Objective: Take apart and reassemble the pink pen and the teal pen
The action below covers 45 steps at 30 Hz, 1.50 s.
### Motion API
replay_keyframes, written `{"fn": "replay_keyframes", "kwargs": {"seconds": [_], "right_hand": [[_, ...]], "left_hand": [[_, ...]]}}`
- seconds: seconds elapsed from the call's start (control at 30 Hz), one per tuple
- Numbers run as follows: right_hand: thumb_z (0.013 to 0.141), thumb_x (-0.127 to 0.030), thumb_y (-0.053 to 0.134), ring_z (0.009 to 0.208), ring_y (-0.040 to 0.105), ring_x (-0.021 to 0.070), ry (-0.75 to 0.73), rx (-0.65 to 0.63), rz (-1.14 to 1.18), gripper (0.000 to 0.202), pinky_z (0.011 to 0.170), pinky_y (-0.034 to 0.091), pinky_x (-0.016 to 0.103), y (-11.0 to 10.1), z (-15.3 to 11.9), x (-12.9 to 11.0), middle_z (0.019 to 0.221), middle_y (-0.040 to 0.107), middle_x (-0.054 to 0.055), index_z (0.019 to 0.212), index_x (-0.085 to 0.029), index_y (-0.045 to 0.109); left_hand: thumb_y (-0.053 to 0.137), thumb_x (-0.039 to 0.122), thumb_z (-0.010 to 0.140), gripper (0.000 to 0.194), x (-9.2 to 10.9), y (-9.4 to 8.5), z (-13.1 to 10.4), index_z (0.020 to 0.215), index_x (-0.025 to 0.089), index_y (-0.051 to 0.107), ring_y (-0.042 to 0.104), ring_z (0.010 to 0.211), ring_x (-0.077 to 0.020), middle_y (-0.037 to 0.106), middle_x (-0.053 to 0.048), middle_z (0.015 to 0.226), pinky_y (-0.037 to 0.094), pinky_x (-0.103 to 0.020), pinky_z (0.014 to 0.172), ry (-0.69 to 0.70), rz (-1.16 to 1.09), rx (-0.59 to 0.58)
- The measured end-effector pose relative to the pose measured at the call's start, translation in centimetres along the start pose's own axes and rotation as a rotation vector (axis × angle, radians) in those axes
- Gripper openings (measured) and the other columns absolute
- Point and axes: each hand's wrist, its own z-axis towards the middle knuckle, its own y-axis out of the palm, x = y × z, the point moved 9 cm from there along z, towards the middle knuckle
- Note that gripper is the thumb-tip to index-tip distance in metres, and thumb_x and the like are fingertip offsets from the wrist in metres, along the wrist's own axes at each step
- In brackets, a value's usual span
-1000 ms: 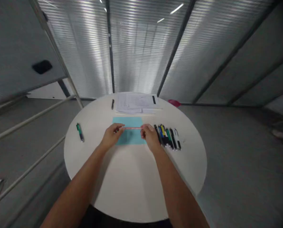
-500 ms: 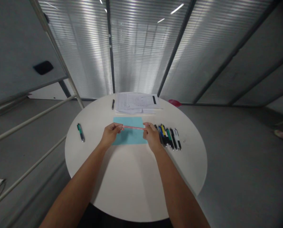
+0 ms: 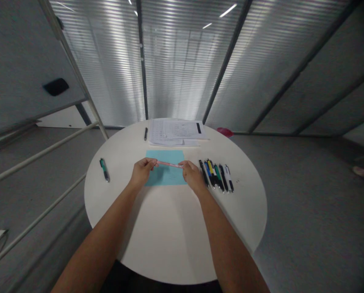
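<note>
Both of my hands hold a thin pink pen by its ends, level above a light blue sheet on the round white table. My left hand pinches the pen's left end. My right hand grips its right end. Just right of that hand lies a row of several pens in black, blue, yellow, green and white.
A stack of white printed papers lies at the table's far edge, with a black pen beside it. A green pen lies alone at the left. A pink object sits on the floor behind the table. Metal rails run along the left.
The pink pen and both hands have shifted slightly; the pen now tilts a little down to the right. My right hand has moved a bit closer to my left.
</note>
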Motion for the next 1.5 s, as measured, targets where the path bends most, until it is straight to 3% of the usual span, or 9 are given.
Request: {"fn": "replay_keyframes", "kwargs": {"seconds": [0.23, 0.37, 0.67, 1.07, 1.27, 1.5], "right_hand": [[0.084, -0.053, 0.045, 0.035, 0.035, 0.0081, 0.001, 0.053, 0.225, 0.036, 0.036, 0.024, 0.020, -0.3, 0.1, -0.2, 0.045, 0.044, -0.008, 0.098, -0.022, 0.055], [0.078, -0.042, 0.051, 0.036, 0.036, 0.0067, 0.014, 0.139, 0.354, 0.023, 0.035, 0.024, 0.019, -1.6, 0.6, 0.5, 0.049, 0.047, -0.008, 0.088, -0.021, 0.055], [0.072, -0.030, 0.054, 0.037, 0.036, 0.0061, -0.017, 0.149, 0.391, 0.014, 0.036, 0.024, 0.020, -1.9, 0.4, -0.4, 0.051, 0.048, -0.007, 0.082, -0.021, 0.057], [0.076, -0.036, 0.056, 0.036, 0.032, 0.0056, -0.028, 0.146, 0.343, 0.017, 0.036, 0.024, 0.019, -1.8, 0.2, -0.7, 0.045, 0.040, -0.010, 0.081, -0.020, 0.056], [0.072, -0.032, 0.060, 0.037, 0.034, 0.0061, -0.022, 0.149, 0.345, 0.021, 0.037, 0.026, 0.019, -1.8, 0.1, -0.8, 0.048, 0.045, -0.010, 0.089, -0.022, 0.055], [0.071, -0.029, 0.056, 0.039, 0.037, 0.0061, -0.035, 0.130, 0.351, 0.016, 0.037, 0.026, 0.020, -1.7, 0.2, -0.6, 0.054, 0.047, -0.008, 0.085, -0.020, 0.058]], "left_hand": [[0.067, 0.042, 0.074, 0.028, -0.4, 0.3, 0.1, 0.076, 0.015, 0.070, 0.049, 0.059, -0.0107, 0.064, -0.004, 0.069, 0.038, -0.025, 0.059, -0.001, -0.123, -0.032], [0.066, 0.042, 0.075, 0.028, 0.0, 0.0, 0.0, 0.079, 0.015, 0.068, 0.048, 0.058, -0.0093, 0.065, -0.003, 0.072, 0.037, -0.024, 0.058, 0.014, -0.155, -0.015], [0.067, 0.034, 0.073, 0.028, 0.3, 0.2, 0.0, 0.094, 0.016, 0.064, 0.050, 0.057, -0.0090, 0.064, -0.001, 0.071, 0.038, -0.023, 0.058, 0.002, -0.241, -0.081], [0.070, 0.029, 0.071, 0.020, 0.9, 0.4, -0.1, 0.084, 0.016, 0.064, 0.048, 0.057, -0.0090, 0.060, -0.001, 0.068, 0.037, -0.024, 0.056, 0.061, -0.195, -0.113], [0.064, 0.038, 0.076, 0.022, 0.8, 0.1, -0.1, 0.082, 0.016, 0.064, 0.047, 0.056, -0.0087, 0.059, 0.000, 0.066, 0.037, -0.023, 0.054, 0.042, -0.219, -0.072], [0.068, 0.035, 0.071, 0.020, 0.4, 0.2, 0.0, 0.080, 0.017, 0.064, 0.046, 0.053, -0.0080, 0.058, 0.001, 0.064, 0.035, -0.023, 0.051, -0.013, -0.231, -0.067]]}}
